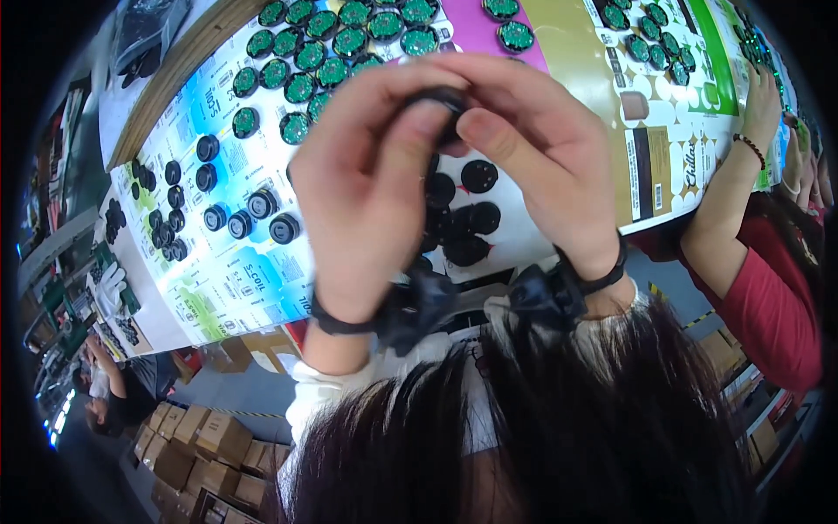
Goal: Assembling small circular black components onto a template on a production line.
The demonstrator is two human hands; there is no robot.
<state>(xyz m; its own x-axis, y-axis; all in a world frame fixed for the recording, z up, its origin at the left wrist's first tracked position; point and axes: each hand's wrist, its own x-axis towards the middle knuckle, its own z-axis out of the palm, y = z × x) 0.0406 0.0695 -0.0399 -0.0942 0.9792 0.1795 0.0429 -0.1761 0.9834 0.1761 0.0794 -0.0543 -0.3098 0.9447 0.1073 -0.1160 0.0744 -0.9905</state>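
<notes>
Both hands meet over the table with fingers curled round a small round black part (449, 100). My left hand (362, 175) presses its thumb on the part's near face. Opposite it, my right hand (550, 144) has its thumb tip at the part's right side, fingers wrapped over the far side. The palms and fingers hide most of the part. Below the hands lie several flat black discs (480, 217). Beyond and left of them sit many round black housings with green circuit boards (349, 41). Several short black cylinders (262, 204) stand left of my left hand.
Printed sheets (249, 279) cover the table. A wooden strip (166, 83) edges its far left. More green boards (650, 28) lie at the far right, near a co-worker's arm (733, 183) in a red sleeve. Cardboard boxes (218, 437) are stacked on the floor at lower left.
</notes>
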